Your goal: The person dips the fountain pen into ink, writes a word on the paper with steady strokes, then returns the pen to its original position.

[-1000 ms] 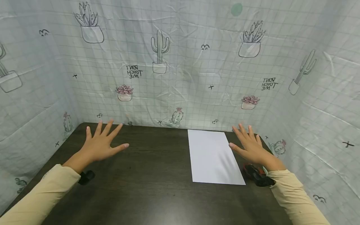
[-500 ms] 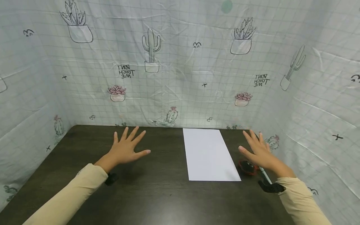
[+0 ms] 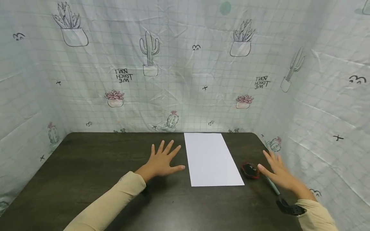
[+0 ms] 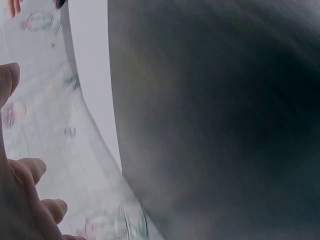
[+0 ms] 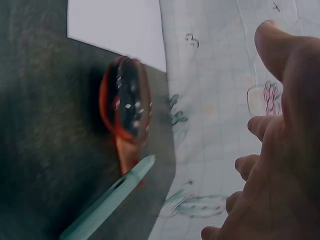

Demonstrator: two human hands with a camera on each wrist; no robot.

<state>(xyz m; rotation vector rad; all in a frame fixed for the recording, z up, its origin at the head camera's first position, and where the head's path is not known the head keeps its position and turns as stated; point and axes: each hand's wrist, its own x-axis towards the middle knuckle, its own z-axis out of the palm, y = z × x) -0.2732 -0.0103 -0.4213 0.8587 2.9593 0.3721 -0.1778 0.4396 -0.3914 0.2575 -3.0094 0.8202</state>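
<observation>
Plainly two hands [image 3: 161, 163] [image 3: 281, 175], one white sheet [image 3: 213, 160], two smaller objects [image 3: 250, 170] [image 3: 272, 185].

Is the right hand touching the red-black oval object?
Apart. In the right wrist view, white printed cloth shows between the right hand and the red-black object.

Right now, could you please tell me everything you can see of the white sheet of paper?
The white sheet of paper is a plain, smooth-looking rectangle with no visible print or folds. It lies flat on the dark table, one short side at the table's far edge by the patterned cloth; whether they touch is unclear. The left hand is beside its left long edge, not touching it.
</observation>
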